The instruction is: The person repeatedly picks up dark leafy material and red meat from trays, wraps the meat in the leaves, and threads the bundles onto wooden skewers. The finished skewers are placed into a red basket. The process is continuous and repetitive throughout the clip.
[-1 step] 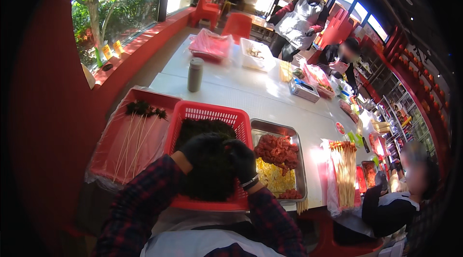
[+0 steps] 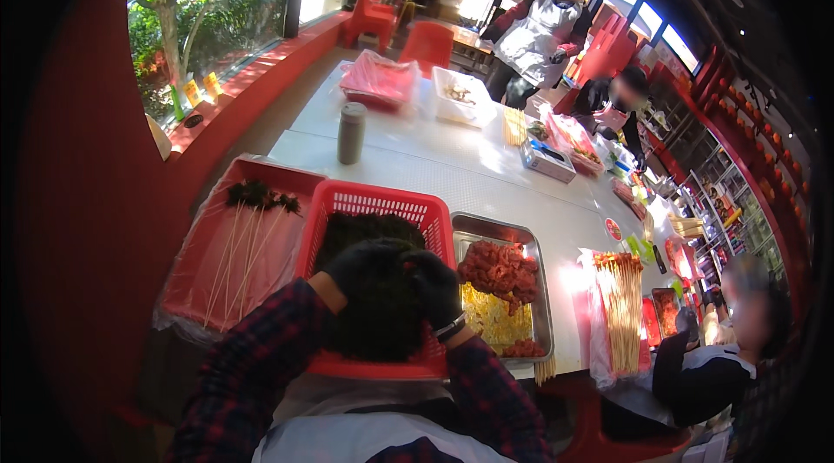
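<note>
Both my hands wear black gloves and meet over a red plastic basket heaped with dark green, seaweed-like strands. My left hand has its fingers curled in toward the right one. With bent fingers, my right hand sits at the basket's right side. Dark gloves blend into the dark greens, so whatever the fingertips pinch is hidden. Left of the basket, a plastic-lined red tray holds several thin skewers with dark green bunches on their far ends.
At right, a metal tray contains red meat pieces and a yellow food. Beyond are a grey-green tumbler, a white bin and a glove-type box. Loaded skewers lie farther right. Several co-workers are around the table.
</note>
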Motion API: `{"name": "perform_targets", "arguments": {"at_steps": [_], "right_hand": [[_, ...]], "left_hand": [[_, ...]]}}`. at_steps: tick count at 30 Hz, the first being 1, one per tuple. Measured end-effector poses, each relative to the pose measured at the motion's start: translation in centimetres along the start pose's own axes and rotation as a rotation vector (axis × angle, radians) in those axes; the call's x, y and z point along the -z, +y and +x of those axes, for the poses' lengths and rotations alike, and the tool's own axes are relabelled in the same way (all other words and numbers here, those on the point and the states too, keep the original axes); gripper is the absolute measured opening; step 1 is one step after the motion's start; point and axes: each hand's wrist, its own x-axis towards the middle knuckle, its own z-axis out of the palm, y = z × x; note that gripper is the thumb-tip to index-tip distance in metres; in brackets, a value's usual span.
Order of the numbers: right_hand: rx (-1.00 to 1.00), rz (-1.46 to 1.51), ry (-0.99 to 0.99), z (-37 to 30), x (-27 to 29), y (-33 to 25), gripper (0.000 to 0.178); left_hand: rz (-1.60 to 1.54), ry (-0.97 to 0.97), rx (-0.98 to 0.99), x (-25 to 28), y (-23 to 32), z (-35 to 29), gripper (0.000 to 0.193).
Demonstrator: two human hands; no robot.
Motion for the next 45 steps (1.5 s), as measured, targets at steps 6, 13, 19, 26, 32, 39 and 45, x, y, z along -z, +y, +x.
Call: {"name": "perform_targets", "arguments": {"at_steps": [6,13,19,26,32,39,45], "right_hand": [[0.007,0.071,0.0,-0.1,0.2,1.9,0.035],[-0.014,0.101,0.132,0.1,0.5,2.3,0.051],[-0.028,0.074,0.134,0.1,0.4,2.9,0.055],[0.017,0.023,0.087,0.1,-0.2,1.4,0.053],[-0.042,0.12,0.107,0.2,0.2,2.7,0.052],[-0.031,-0.076,0.072,-0.1,0.2,1.9,0.051],[-0.028,0.135,0.076,0.3,0.1,3.2,0.048]], "left_hand": [[0.138,0.041,-0.048,-0.7,-0.8,0.6,0.023],[0.507,0.164,-0.183,-2.7,-0.6,0.5,0.021],[0.531,0.169,-0.148,-2.6,-0.6,0.5,0.016],[0.215,0.184,-0.068,-1.4,-0.6,0.3,0.016],[0.313,0.198,0.016,-3.1,0.0,0.1,0.018],[0.396,0.246,-0.077,-1.6,-0.8,0.5,0.018],[0.236,0.234,-0.115,-1.9,-0.4,0.3,0.016]]}}
